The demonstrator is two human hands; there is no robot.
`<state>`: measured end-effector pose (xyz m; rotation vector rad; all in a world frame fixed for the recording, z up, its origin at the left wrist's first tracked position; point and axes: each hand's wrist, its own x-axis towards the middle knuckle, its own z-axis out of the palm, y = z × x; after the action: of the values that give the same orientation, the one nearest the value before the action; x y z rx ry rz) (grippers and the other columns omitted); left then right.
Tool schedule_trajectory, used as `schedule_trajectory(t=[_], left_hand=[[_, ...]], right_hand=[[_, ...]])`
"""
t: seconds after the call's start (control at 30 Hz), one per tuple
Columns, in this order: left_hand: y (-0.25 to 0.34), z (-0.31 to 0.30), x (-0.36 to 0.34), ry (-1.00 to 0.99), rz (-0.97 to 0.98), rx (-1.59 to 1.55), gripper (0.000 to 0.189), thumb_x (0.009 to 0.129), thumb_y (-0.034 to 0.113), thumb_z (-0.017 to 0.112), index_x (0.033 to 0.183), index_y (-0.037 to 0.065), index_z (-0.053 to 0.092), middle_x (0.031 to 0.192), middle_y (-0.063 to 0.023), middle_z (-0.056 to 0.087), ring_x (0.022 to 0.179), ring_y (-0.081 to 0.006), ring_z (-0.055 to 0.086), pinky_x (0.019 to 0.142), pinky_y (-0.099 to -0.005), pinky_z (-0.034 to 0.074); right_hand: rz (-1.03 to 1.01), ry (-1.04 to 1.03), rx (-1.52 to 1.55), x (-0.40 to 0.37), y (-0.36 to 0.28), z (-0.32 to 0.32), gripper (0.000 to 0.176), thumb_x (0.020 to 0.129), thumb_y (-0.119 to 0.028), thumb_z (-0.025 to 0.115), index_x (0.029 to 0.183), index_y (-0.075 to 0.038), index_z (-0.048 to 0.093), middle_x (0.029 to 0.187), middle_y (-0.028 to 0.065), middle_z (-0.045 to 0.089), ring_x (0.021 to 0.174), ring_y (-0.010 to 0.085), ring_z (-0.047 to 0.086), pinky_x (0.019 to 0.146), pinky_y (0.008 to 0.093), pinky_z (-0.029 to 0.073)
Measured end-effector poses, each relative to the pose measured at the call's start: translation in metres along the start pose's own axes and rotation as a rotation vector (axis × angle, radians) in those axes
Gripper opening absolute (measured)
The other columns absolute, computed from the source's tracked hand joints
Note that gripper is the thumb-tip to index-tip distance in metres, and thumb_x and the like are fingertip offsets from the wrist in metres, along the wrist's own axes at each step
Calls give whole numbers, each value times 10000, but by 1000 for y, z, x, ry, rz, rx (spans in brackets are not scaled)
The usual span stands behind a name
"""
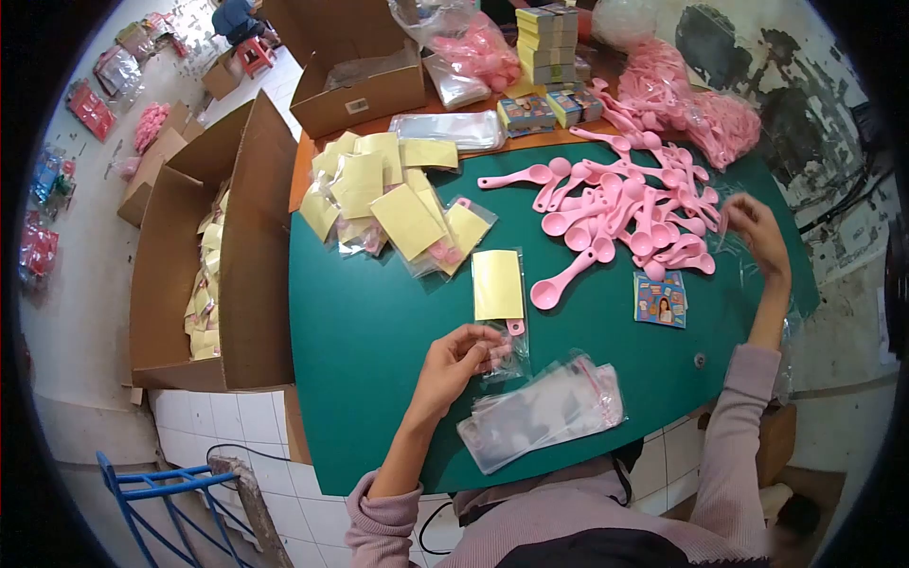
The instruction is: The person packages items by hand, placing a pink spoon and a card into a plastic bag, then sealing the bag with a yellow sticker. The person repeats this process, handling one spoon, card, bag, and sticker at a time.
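My left hand [466, 364] pinches the lower end of a clear plastic bag [519, 352] lying on the green table. Inside that bag are a yellow card [497, 286] and a pink spoon, of which only the handle end [515, 327] shows. At the table's right edge, my right hand [756, 232] has its fingers closed on a thin clear plastic strip [727, 237]; more such strips hang about there. Just below my left hand lies a stack of flat clear bags [549, 412]. Loose pink measuring spoons [625, 204] are heaped between my hands and the far edge.
Filled bags with yellow cards [379, 194] pile at the table's left. Printed cards [660, 299] lie near the spoons; card stacks [547, 47] and bagged spoons [691, 99] stand behind. A cardboard box [256, 237] with packed bags and a blue metal frame [170, 483] are left.
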<state>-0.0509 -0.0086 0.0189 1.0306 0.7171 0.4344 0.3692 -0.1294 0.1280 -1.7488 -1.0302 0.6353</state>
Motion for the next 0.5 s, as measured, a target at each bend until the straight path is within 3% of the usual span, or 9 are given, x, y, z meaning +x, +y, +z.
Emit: schedule_trajectory(t=[0.17, 0.2, 0.23, 0.27, 0.3, 0.33, 0.43, 0.47, 0.5], left_hand=[[5, 5, -5, 0, 26, -24, 201, 899, 78, 486, 1058, -32, 537, 1040, -111, 602, 911, -142, 598, 788, -245, 491], [8, 5, -7, -33, 58, -15, 205, 889, 61, 483, 1064, -32, 537, 1054, -111, 596, 928, -144, 591, 814, -257, 477], [11, 4, -8, -70, 91, 2, 212, 880, 43, 481, 1070, -32, 536, 1069, -110, 590, 946, -147, 583, 839, -268, 462], [11, 2, -7, -71, 89, 19, 212, 880, 43, 481, 1070, -32, 536, 1069, -110, 590, 946, -147, 583, 839, -268, 462], [7, 2, -8, -103, 97, -28, 226, 864, 20, 478, 1077, -28, 535, 1070, -105, 588, 963, -148, 572, 860, -274, 445], [4, 1, -10, -136, 102, -78, 244, 848, -3, 476, 1084, -25, 533, 1071, -99, 587, 980, -149, 562, 881, -279, 428], [12, 1, -16, -185, 78, 30, 259, 822, -46, 469, 1073, -26, 530, 1048, -75, 583, 1015, -157, 542, 919, -289, 400], [11, 6, -17, -104, 154, 77, 251, 799, -53, 519, 1047, -15, 531, 965, -68, 599, 950, -152, 576, 839, -271, 451], [16, 8, -18, -96, 154, 70, 251, 799, -53, 519, 1047, -15, 531, 965, -68, 599, 950, -152, 576, 839, -271, 451]], right_hand=[[-311, 112, -565, -28, -22, 66, 311, 741, -73, 645, 1023, -38, 520, 904, 76, 575, 835, 154, 562, 715, 308, 461], [-234, -150, -293, -43, -21, 103, 429, 679, -61, 702, 1062, -76, 511, 1016, 79, 566, 884, 175, 565, 739, 323, 470], [-281, -320, -285, -64, -27, 141, 546, 636, -81, 738, 1113, -93, 474, 1116, 105, 495, 904, 241, 564, 740, 335, 480], [-598, -423, -603, -72, -36, 171, 673, 623, -118, 757, 1181, -88, 382, 1092, 146, 423, 915, 303, 543, 779, 366, 463], [-436, -551, -501, -83, -37, 196, 651, 639, -108, 744, 1168, -103, 365, 1114, 177, 369, 883, 359, 542, 756, 402, 478], [-423, -514, -378, -90, -38, 213, 504, 672, -89, 716, 1095, -88, 442, 1046, 162, 405, 826, 337, 554, 696, 385, 493], [-490, -424, -244, -82, -10, 236, 340, 695, -53, 691, 984, -52, 513, 971, 145, 430, 770, 304, 555, 669, 354, 489], [-480, -367, -173, -81, -16, 237, 211, 710, -30, 672, 883, -18, 552, 920, 119, 444, 739, 254, 554, 636, 329, 482], [-480, -377, -174, -80, -14, 238, 211, 710, -30, 672, 883, -18, 552, 920, 119, 444, 739, 254, 554, 636, 329, 482]])
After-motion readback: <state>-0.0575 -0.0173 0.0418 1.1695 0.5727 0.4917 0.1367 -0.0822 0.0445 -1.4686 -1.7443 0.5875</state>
